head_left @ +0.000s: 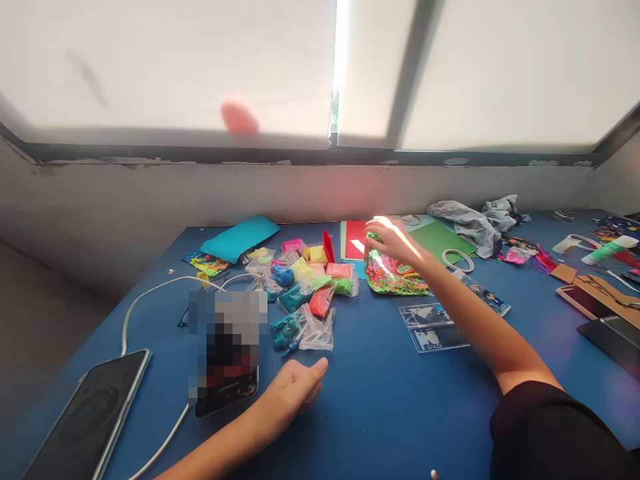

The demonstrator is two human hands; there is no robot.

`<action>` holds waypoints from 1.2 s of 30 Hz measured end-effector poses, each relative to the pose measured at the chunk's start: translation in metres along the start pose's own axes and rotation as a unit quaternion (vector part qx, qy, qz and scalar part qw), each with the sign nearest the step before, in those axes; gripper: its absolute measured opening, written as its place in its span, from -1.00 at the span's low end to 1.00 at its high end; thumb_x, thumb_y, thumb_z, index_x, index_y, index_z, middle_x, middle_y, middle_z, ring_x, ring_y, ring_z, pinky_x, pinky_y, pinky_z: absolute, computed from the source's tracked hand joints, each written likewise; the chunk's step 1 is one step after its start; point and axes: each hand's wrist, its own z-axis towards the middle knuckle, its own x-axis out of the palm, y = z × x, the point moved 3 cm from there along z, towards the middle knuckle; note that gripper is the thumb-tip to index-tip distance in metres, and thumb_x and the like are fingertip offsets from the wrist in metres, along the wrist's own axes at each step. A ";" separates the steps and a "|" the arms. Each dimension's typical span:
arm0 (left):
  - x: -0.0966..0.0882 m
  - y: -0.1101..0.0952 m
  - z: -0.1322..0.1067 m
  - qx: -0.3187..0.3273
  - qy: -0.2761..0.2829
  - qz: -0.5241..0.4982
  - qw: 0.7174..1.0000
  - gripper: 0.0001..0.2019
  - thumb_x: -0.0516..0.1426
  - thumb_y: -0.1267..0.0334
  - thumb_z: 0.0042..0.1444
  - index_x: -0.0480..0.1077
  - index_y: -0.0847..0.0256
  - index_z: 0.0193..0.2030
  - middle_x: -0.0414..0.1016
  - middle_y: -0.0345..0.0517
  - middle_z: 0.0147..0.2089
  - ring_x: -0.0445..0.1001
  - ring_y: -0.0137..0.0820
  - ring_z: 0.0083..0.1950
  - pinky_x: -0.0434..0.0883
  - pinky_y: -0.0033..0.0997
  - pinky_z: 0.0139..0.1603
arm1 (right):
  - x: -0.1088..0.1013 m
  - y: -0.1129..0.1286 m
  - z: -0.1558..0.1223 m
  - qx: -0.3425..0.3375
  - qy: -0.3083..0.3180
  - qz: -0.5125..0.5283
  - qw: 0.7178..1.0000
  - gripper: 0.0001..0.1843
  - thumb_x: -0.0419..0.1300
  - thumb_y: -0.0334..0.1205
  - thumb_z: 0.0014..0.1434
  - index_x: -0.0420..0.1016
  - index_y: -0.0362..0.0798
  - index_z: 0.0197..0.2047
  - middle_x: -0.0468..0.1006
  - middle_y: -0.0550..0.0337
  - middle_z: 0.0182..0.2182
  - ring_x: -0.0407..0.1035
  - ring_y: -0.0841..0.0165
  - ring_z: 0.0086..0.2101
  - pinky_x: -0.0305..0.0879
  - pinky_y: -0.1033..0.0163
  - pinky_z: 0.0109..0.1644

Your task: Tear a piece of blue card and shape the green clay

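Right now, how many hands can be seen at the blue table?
2. The left hand is near the small clear bag; the right hand is at the patterned bag. No other hand shows.

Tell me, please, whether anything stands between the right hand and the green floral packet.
Nothing visible does: the right hand is already at the green floral packet, its fingers at the upper left corner in this view.

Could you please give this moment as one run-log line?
left hand: curled, near clear bag; right hand: at patterned bag; surface: blue table
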 end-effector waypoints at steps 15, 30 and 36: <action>-0.011 0.010 -0.001 0.038 -0.076 0.010 0.996 -0.45 0.06 -0.32 0.08 0.27 0.21 -0.49 0.00 -0.36 -0.61 -0.04 -0.55 -0.57 -0.01 -0.49 -0.55 | 0.028 -0.141 -0.052 0.340 0.287 0.007 0.895 -0.39 0.15 0.15 0.11 0.45 -0.05 0.13 0.43 -0.11 0.15 0.29 -0.11 0.14 0.29 -0.07 0.13; -0.005 0.009 0.000 -0.051 -0.010 0.050 0.997 -0.27 0.03 -0.54 -0.18 0.25 0.22 -0.69 0.08 -0.28 -0.80 0.08 -0.55 -0.78 -0.05 -0.52 -0.74 | 0.019 -0.147 -0.053 0.325 0.304 0.045 0.894 -0.40 0.07 0.08 0.16 0.42 -0.09 0.15 0.40 -0.05 0.19 0.37 -0.03 0.09 0.38 0.08 0.03; -0.005 -0.003 -0.002 0.037 -0.078 0.086 0.993 -0.32 0.00 -0.48 -0.05 0.13 0.17 -0.69 0.03 -0.32 -0.71 -0.02 -0.57 -0.64 -0.03 -0.48 -0.60 | -0.020 -0.139 -0.056 0.313 0.254 0.048 0.914 -0.41 0.00 0.16 0.18 0.43 -0.01 0.13 0.44 0.05 0.16 0.39 0.04 0.04 0.36 0.13 -0.01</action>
